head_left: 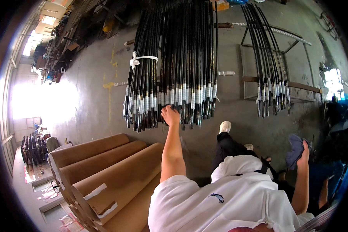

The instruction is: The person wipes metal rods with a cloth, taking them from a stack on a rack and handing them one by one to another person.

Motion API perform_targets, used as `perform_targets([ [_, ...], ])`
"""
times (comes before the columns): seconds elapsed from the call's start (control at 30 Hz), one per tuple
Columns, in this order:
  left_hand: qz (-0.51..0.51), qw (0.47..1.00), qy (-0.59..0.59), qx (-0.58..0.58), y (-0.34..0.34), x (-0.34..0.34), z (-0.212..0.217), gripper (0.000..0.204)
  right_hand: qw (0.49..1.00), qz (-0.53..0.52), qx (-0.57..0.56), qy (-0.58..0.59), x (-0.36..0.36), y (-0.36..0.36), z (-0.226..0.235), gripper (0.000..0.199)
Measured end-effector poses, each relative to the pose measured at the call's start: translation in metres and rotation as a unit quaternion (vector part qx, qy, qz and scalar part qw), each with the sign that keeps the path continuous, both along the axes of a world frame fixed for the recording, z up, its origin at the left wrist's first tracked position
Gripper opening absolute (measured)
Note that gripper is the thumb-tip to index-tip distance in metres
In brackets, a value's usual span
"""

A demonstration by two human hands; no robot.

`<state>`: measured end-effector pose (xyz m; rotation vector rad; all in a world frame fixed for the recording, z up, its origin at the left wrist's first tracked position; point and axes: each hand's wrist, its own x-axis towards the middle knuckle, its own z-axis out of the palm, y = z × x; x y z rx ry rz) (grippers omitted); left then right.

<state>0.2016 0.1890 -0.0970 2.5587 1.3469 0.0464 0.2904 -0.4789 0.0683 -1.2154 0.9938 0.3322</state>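
My left hand (170, 115) reaches forward and closes on the lower ends of a large bundle of long black rods (189, 69) with white-taped tips. A second bundle (143, 73) to the left is tied with a white strip. My right hand (302, 152) is raised at the right side and clutches a blue-grey cloth (295, 150). I wear a white shirt and dark trousers, one white shoe (225, 126) stepping forward.
A smaller group of black rods (270, 69) lies over a metal frame (282, 83) to the right. Several big brown cardboard rolls (104, 170) are stacked at lower left. The floor (92, 96) is grey concrete. Bright openings glare at far left.
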Motion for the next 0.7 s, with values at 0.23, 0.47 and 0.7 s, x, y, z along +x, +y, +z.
perform_targets([
  [0.23, 0.026, 0.995, -0.013, -0.097, 0.007, 0.006, -0.009, 0.041, 0.999, -0.003, 0.027, 0.024, -0.013, 0.041, 0.009, 0.054],
  [0.47, -0.011, 0.995, -0.094, -0.039, -0.001, 0.004, 0.008, 0.036, 0.996, -0.049, 0.072, -0.019, -0.018, 0.045, 0.009, 0.042],
  [0.7, -0.154, 0.976, -0.15, -0.022, -0.057, 0.012, 0.01, 0.035, 0.971, -0.102, 0.162, -0.146, -0.02, 0.048, 0.019, 0.028],
])
